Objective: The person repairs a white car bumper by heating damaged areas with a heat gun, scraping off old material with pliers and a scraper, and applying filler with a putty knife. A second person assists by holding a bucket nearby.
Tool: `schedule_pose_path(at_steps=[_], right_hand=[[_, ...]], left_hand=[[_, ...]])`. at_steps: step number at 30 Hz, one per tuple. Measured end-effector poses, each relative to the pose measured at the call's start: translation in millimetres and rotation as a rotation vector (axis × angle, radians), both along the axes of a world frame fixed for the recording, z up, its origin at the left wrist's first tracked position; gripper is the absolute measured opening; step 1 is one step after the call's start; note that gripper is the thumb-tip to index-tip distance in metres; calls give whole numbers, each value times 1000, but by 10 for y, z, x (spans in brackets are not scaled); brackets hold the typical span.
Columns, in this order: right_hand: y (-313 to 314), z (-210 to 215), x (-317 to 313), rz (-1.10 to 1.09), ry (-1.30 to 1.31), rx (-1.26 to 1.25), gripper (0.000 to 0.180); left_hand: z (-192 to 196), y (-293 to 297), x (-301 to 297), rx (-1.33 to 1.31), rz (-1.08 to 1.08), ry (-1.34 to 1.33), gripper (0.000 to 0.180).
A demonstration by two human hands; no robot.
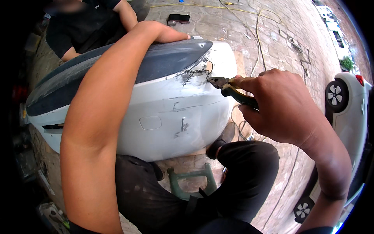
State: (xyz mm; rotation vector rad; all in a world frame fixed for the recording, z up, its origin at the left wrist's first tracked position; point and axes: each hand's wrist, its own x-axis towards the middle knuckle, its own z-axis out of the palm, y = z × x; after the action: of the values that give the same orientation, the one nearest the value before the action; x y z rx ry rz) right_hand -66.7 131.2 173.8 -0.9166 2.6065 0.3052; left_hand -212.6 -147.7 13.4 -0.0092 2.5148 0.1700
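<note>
A white car bumper [167, 113] with a dark grey upper panel [171, 58] lies across in front of my knees. Its right end has a jagged, blackened crack [193, 73] with a zigzag seam and black scuffs below. My right hand [278, 103] is closed round pliers [237, 94] with dark green handles. The pliers' jaws are at the right end of the crack, beside a thin dark loop that I cannot identify. My left arm reaches over the bumper, and my left hand [171, 34] lies at its far edge, its fingers mostly hidden.
Another person [89, 27] sits at the far left behind the bumper. A phone [179, 18] lies on the brick paving. Cables [259, 43] run across the ground. A green stool [191, 181] stands between my legs. White cars [352, 101] are parked on the right.
</note>
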Motion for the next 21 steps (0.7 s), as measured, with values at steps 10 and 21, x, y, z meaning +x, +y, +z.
schedule_pose_path(at_steps=[10,21], right_hand=[[-34,1,-6,-6,0,28,38],[-35,3,18,-34,-3,44,40]], left_hand=[[132,53,37,3,4,-99,84],[24,0,-23,33,37,-105,86]])
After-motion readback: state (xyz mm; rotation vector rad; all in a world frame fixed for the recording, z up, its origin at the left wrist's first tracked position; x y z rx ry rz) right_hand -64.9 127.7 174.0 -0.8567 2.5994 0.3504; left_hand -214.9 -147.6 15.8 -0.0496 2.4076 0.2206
